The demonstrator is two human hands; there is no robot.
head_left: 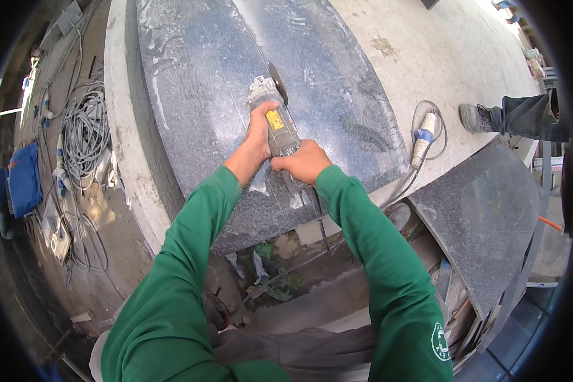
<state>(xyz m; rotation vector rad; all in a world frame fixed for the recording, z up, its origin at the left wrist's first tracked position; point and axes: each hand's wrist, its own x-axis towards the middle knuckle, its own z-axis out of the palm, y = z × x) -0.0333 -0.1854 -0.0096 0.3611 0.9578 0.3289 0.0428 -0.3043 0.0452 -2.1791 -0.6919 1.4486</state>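
Note:
Both my hands grip a grey angle grinder [279,130] with a yellow label on its body. Wrapped round the front of the body, near the gear head, is my left hand [258,135]. My right hand [304,160] closes on the rear part of the body. The grinder's dark cutting disc [277,83] stands upright at the far end, over a dark grey stone slab [200,76]. A thin pale line runs along the slab away from the disc. Whether the disc touches the stone I cannot tell. The power cord [323,228] hangs off the slab's near edge.
The slab lies on a concrete platform [471,51]. A cable connector [423,137] with looped cord rests to its right, near another person's shoe [476,118]. A second stone slab [484,216] leans at right. Coiled grey cable [86,134] and blue cloth [24,181] lie at left.

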